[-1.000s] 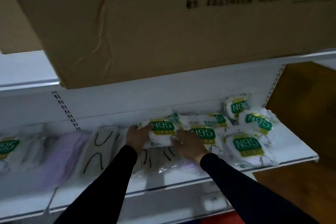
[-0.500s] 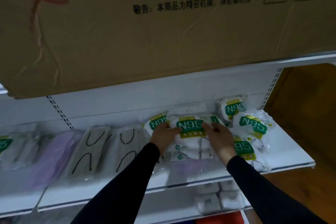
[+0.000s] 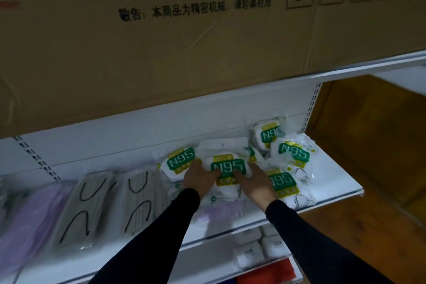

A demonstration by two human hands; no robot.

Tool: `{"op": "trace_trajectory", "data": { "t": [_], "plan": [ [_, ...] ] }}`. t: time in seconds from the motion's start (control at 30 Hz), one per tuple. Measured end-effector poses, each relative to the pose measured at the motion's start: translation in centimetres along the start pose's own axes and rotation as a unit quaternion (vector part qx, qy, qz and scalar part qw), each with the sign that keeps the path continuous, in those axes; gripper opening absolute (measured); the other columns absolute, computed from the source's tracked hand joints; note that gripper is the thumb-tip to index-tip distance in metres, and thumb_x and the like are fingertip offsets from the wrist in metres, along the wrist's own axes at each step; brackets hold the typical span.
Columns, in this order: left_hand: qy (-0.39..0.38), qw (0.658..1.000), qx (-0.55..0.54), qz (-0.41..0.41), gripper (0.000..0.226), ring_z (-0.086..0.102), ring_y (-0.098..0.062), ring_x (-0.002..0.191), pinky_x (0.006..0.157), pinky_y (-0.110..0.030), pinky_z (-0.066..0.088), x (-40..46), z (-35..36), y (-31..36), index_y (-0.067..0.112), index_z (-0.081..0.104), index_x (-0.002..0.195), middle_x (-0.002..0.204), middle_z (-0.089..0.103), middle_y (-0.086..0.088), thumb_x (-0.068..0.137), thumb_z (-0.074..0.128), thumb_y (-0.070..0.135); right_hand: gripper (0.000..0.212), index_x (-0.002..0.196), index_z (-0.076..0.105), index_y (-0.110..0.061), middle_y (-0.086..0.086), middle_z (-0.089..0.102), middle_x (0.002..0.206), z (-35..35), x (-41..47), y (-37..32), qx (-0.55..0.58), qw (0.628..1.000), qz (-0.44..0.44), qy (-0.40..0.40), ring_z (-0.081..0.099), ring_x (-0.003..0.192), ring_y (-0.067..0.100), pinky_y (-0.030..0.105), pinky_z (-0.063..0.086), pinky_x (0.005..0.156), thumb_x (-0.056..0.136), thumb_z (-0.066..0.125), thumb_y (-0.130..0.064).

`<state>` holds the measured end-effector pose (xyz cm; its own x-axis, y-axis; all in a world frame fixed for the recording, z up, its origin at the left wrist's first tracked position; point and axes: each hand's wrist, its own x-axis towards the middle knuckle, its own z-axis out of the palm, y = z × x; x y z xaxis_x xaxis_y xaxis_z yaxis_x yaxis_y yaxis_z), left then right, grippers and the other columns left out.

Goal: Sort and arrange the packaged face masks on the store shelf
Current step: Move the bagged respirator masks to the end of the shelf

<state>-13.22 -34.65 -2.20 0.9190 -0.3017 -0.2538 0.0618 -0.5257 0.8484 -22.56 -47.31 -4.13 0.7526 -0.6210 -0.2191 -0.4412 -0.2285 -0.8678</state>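
A white N95 mask pack (image 3: 227,164) with a green label lies on the white shelf (image 3: 334,182), on top of other packs. My left hand (image 3: 199,179) grips its left side and my right hand (image 3: 255,181) grips its right side. More N95 packs surround it: one to the left (image 3: 178,161), one to the right (image 3: 282,181), and two at the back right (image 3: 292,152) (image 3: 267,135). Grey mask packs with black ear loops (image 3: 140,200) (image 3: 86,205) lie to the left. A purple mask pack (image 3: 30,212) lies further left.
A big cardboard box (image 3: 207,41) sits on the upper shelf and overhangs the working shelf. Small white boxes (image 3: 251,253) stand on the lower shelf. A red item (image 3: 267,274) lies below. Wooden floor (image 3: 373,145) shows to the right of the shelf end.
Both hands carried the N95 pack to the right along the shelf onto the pile of N95 packs. The view also shifted right.
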Motion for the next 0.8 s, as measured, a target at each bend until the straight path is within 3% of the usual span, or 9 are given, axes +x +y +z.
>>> {"op": "trace_trajectory", "data": {
  "t": [0.07,0.13,0.27,0.4,0.5,0.6,0.7,0.77,0.8],
  "plan": [
    [0.022,0.998,-0.046,0.035,0.050,0.061,-0.021,0.093,0.082,-0.035,0.053,-0.5,0.1,1.0,0.015,0.048,0.111,0.107,0.062,-0.004,0.071,0.076,0.030,0.078,0.146,0.038,-0.020,-0.001,0.050,0.142,-0.5,-0.4,-0.4,0.052,0.998,-0.018,0.013,0.049,0.129,0.020,0.032,0.045,0.101,0.082,0.061,-0.058],
    [0.049,0.994,-0.056,0.083,0.042,0.060,-0.018,0.087,0.069,-0.029,0.051,-1.2,0.2,2.6,0.017,0.045,0.105,0.099,0.061,-0.002,0.075,0.075,0.024,0.078,0.144,0.042,-0.024,-0.012,0.046,0.141,-1.3,-0.5,-0.7,0.094,0.994,-0.048,0.035,0.045,0.128,0.009,0.030,0.041,0.104,0.079,0.061,-0.062],
    [0.066,0.983,-0.085,0.148,0.066,0.063,-0.019,0.094,0.077,-0.033,0.056,-1.8,1.4,5.1,0.020,0.040,0.121,0.110,0.060,-0.004,0.067,0.074,0.036,0.048,0.134,0.053,-0.025,-0.012,0.056,0.132,-4.0,-0.3,-1.3,0.154,0.980,-0.113,0.062,0.053,0.121,0.007,0.026,0.044,0.099,0.090,0.062,-0.043],
    [0.000,0.984,-0.159,0.084,0.051,0.064,-0.011,0.083,0.066,-0.022,0.056,-2.5,4.2,5.9,0.012,0.049,0.110,0.103,0.065,-0.002,0.072,0.080,0.022,0.048,0.133,0.054,-0.022,-0.012,0.055,0.125,-7.9,-0.1,-0.3,0.110,0.981,-0.100,0.123,0.052,0.112,0.006,0.020,0.042,0.088,0.090,0.063,-0.042],
    [-0.076,0.971,-0.228,0.006,0.055,0.068,-0.019,0.094,0.083,-0.038,0.058,-2.8,7.5,5.0,0.013,0.056,0.115,0.113,0.068,-0.004,0.068,0.082,0.021,0.051,0.132,0.056,-0.018,0.004,0.060,0.130,-10.9,-0.1,1.5,0.049,0.989,-0.047,0.134,0.057,0.115,0.021,0.029,0.045,0.088,0.088,0.066,-0.042],
    [-0.120,0.962,-0.245,-0.028,0.072,0.066,-0.021,0.103,0.092,-0.042,0.055,-3.2,10.7,3.5,0.020,0.054,0.117,0.121,0.066,-0.004,0.053,0.086,0.028,0.053,0.130,0.056,-0.011,0.011,0.061,0.128,-12.7,0.0,3.9,0.010,0.994,0.013,0.109,0.057,0.114,0.029,0.034,0.044,0.087,0.088,0.065,-0.042],
    [-0.090,0.966,-0.234,-0.063,0.094,0.065,-0.022,0.107,0.094,-0.042,0.054,-2.6,13.2,1.8,0.014,0.046,0.122,0.125,0.063,-0.005,0.039,0.085,0.036,0.049,0.100,0.067,-0.010,0.009,0.068,0.096,-13.6,-0.1,5.7,-0.031,0.997,0.064,0.044,0.062,0.088,0.026,0.034,0.044,0.073,0.086,0.059,-0.056],
    [-0.076,0.967,-0.221,-0.100,0.119,0.064,-0.022,0.109,0.094,-0.041,0.054,-1.6,13.9,0.7,0.007,0.043,0.132,0.124,0.063,-0.002,0.029,0.089,0.046,0.054,0.065,0.055,-0.012,0.005,0.053,0.063,-13.9,-0.1,6.3,-0.029,0.995,0.095,0.022,0.051,0.062,0.021,0.033,0.035,0.059,0.085,0.055,-0.063],
    [-0.093,0.962,-0.229,-0.115,0.118,0.066,-0.022,0.105,0.093,-0.042,0.055,-1.5,13.8,0.6,0.006,0.050,0.130,0.121,0.066,-0.003,0.027,0.090,0.047,0.057,0.061,0.048,-0.012,0.004,0.046,0.059,-14.0,0.0,6.4,-0.024,0.994,0.103,0.019,0.046,0.058,0.021,0.032,0.031,0.056,0.085,0.055,-0.064]
  ]
}}
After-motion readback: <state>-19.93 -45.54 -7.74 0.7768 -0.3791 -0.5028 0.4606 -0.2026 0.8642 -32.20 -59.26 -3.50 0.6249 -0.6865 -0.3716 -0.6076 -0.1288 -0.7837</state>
